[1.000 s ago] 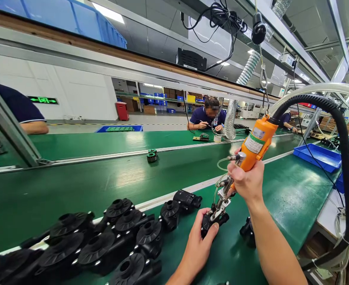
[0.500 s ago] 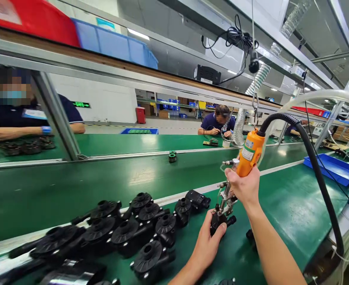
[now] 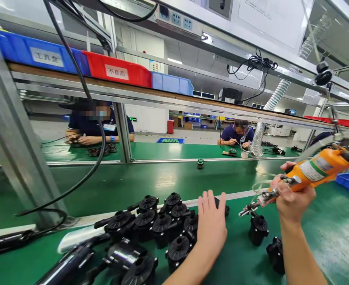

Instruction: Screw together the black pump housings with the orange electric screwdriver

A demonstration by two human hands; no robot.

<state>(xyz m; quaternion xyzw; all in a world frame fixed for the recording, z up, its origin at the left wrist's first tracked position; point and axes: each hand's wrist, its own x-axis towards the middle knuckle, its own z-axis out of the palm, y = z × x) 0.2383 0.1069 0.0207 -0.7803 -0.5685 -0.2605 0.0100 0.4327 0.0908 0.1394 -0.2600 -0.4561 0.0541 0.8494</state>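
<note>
Blk parts (image 3: 161, 226) on grn bench (image 3: 340, 225), wht wall (image 3: 150, 118)

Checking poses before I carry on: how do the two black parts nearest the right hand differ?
The far black part stands upright, its round top facing up; the near black part looks tipped over. The far one sits close to the tip of the orange tool; the near one lies beside the right forearm. Both rest on the green surface.

The single view looks forward and down from head height at the near side of the green desk (image 3: 331, 221), toward its far edge; left hand (image 3: 212, 227) and right hand (image 3: 294, 198) appear close, the shelf (image 3: 162, 94) farther off.
</note>
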